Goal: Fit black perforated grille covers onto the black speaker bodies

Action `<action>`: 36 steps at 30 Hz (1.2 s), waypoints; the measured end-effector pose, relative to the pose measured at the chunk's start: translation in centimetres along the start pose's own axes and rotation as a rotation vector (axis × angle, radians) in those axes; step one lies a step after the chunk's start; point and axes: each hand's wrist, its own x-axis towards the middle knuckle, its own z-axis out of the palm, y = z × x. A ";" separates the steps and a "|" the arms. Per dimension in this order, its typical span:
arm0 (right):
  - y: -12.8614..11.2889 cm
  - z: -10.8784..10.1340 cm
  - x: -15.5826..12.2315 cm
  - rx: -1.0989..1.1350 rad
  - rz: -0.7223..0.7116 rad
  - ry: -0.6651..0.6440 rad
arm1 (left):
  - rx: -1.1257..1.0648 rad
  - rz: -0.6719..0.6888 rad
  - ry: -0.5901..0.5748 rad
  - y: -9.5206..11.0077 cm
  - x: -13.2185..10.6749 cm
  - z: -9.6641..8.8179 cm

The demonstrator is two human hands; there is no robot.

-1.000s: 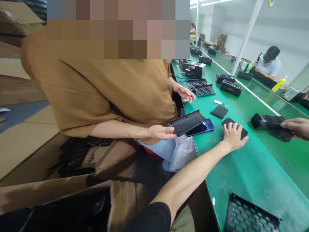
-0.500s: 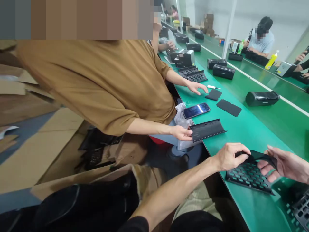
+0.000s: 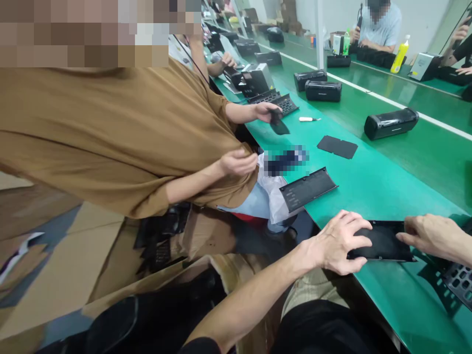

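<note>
A long green table (image 3: 383, 182) with a smooth top runs from the near right corner to the far end of the room. At the left sits a co-worker in a loose brown top (image 3: 121, 142); one hand of this co-worker holds a thin black sheet (image 3: 279, 125), and the other is half curled at the waist. In the lower left stands an open brown cardboard box (image 3: 234, 282), which contains a large black mass; I cannot tell its material. A crumpled whitish plastic bag (image 3: 275, 199) lies by the co-worker's lap, and its content is not clear.

The person's left arm reaches forward to the right. The left hand (image 3: 344, 242) is palm down, with fingers spread wide over the left end of a shallow black plastic panel (image 3: 385, 242), the thumb near its lower edge. The right hand (image 3: 437, 238) comes from the right side, its fingers bent at the panel's other end and the thumb pointing inward; whether it grips, I cannot tell. This panel lies on the table near the front edge, beside a perforated black plastic grille (image 3: 459, 280). A similar trough-shaped black panel (image 3: 309, 189) rests farther left.
</note>
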 end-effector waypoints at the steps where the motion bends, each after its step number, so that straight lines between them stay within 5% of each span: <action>1: 0.2 -0.2 0.0 -0.097 -0.012 0.064 | -0.043 -0.051 0.029 0.0 0.0 -0.5; 5: 0.7 0.2 0.7 -0.247 -0.234 0.246 | -0.029 -0.426 0.072 -0.5 0.1 -1.2; 10: 0.7 0.4 2.3 0.011 -0.304 0.103 | -0.064 -0.588 -0.038 -1.1 0.1 -0.1; 13: 0.6 -0.7 2.1 0.182 -0.294 -0.013 | -0.336 -0.706 0.066 -0.8 0.1 -0.6; 17: -0.3 -1.9 0.2 0.679 -0.136 -0.167 | -0.982 -0.894 0.292 0.4 -0.3 -1.8; 22: -2.0 -0.5 -2.5 0.992 -0.044 -0.022 | -1.488 -0.970 0.449 2.6 -1.3 -2.2; 29: -3.3 2.1 -4.5 1.421 0.087 -0.057 | -1.550 -0.894 0.638 4.5 -2.4 -2.2; 36: -3.8 1.7 -5.5 1.558 0.191 -0.049 | -1.592 -0.905 0.645 4.8 -3.8 -1.3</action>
